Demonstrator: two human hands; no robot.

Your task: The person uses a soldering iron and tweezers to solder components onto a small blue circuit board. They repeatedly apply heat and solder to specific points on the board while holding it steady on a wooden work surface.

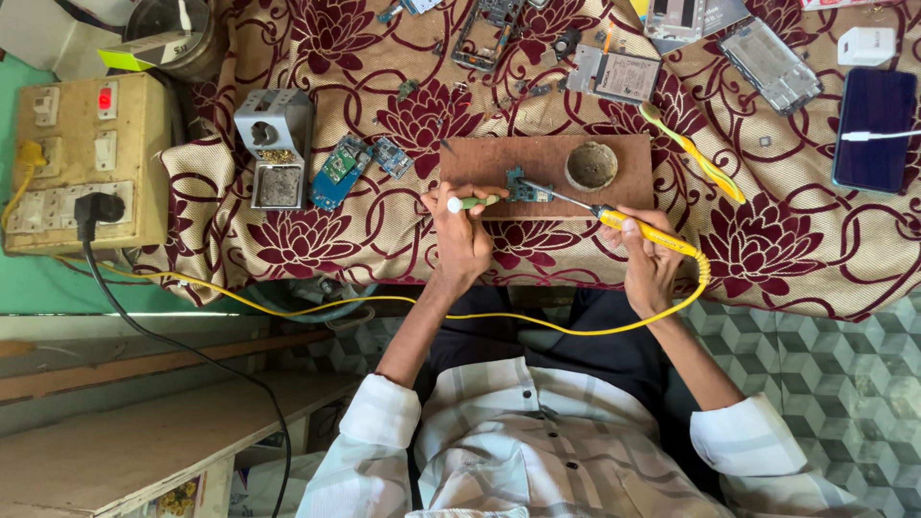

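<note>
Right hand (648, 264) holds yellow soldering iron (645, 229) over small circuit board (527, 186).

One head-worn camera looks steeply down, close above the cloth-covered table (787, 249).

Matt wooden board (499, 158), floral cloth (767, 240)

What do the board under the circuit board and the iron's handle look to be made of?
The board looks like wood or fibreboard: flat, matt brown, scuffed. The iron in the right hand has a glossy yellow handle, probably plastic, with a thin metal tip. The circuit board, steadied by a tool in the left hand, shows the usual green-blue laminate.
</note>
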